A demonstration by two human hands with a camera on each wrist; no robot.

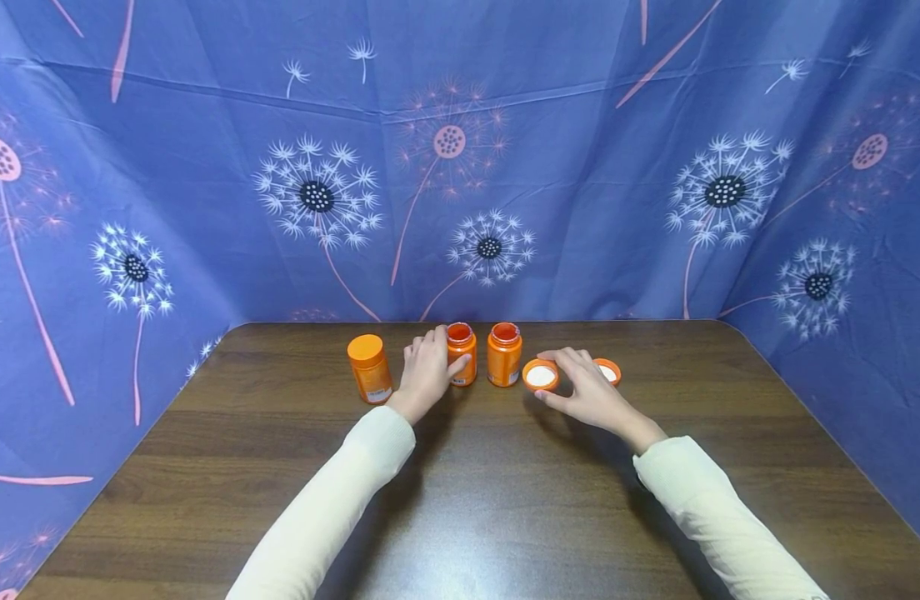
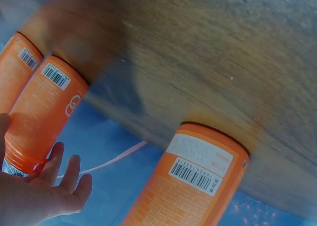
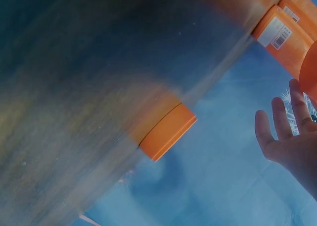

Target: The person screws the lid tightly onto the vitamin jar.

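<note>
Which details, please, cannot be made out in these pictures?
Head view: rightmost lid, partly covered by the right hand.
Head view: label of the capped jar, print too small to read.
Left wrist view: that jar's top, cut off by the bottom edge.
Right wrist view: held lid, cut off by the right edge.

We see a dark brown, wood-grained tabletop (image 1: 460,500), the grain running from side to side, its far corners rounded and a pale patch of glare (image 1: 460,575) on its near part. Behind it and along both sides we see a blue cloth (image 1: 580,250), with a long crease across its upper part. On the cloth we find printed dandelions: white heads (image 1: 317,196) with dark centres, pink heads (image 1: 449,142), thin pink stems (image 1: 411,225) and a few loose white seeds (image 1: 362,54).
</note>
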